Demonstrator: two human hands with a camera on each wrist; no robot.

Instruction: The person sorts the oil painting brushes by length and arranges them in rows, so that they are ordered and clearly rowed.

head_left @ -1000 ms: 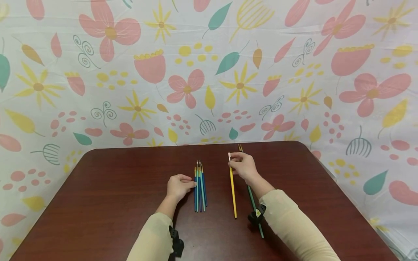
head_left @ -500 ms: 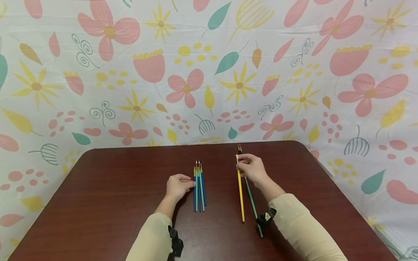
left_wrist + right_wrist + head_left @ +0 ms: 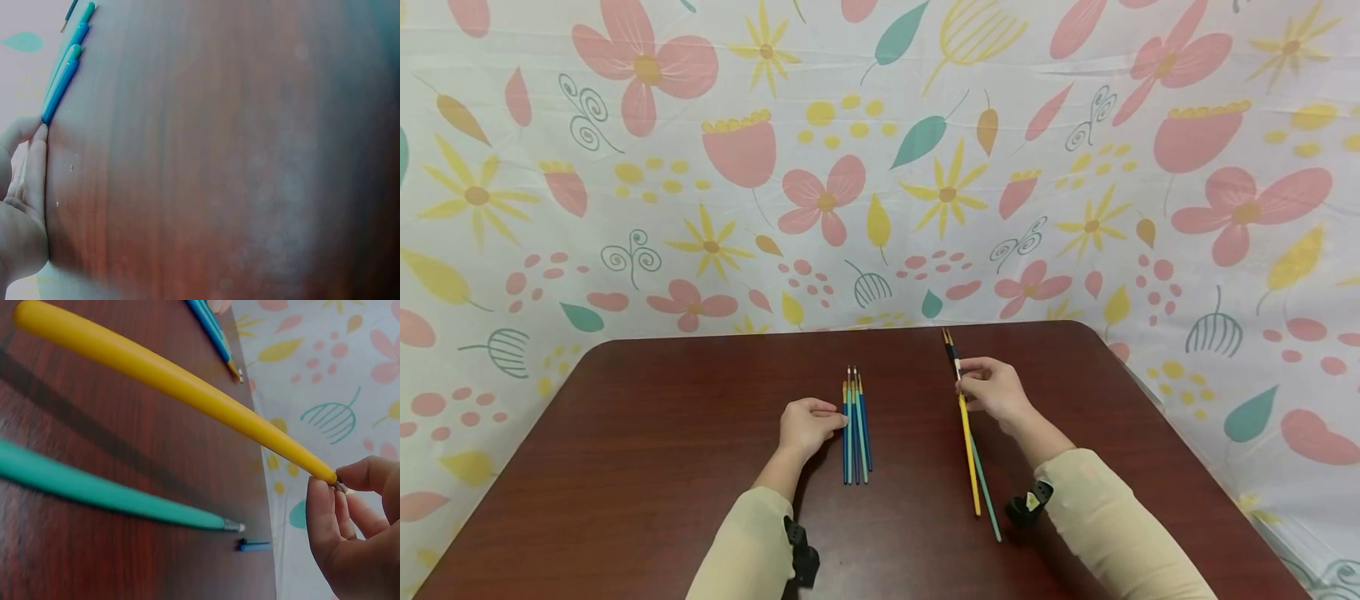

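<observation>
My right hand (image 3: 996, 390) pinches a yellow paintbrush (image 3: 970, 458) near its head between thumb and fingers. In the right wrist view its handle is raised above the table, casting a shadow. Below it lies a green paintbrush (image 3: 119, 495); a short dark blue piece (image 3: 255, 545) shows past its end, its kind unclear. Left of these, several blue and light green paintbrushes (image 3: 858, 433) lie side by side, bristles pointing away. At their left edge my left hand (image 3: 805, 429) pinches the outermost blue paintbrush (image 3: 59, 94) with thumb and finger.
Everything lies on a dark red-brown wooden table (image 3: 662, 467) with rounded far corners. A flowered white cloth (image 3: 850, 125) hangs behind its far edge. Black wrist cameras sit on both sleeves.
My right hand has carried the yellow paintbrush to the right, from beside the green paintbrush to over it. The left hand and the row of paintbrushes have stayed in place.
</observation>
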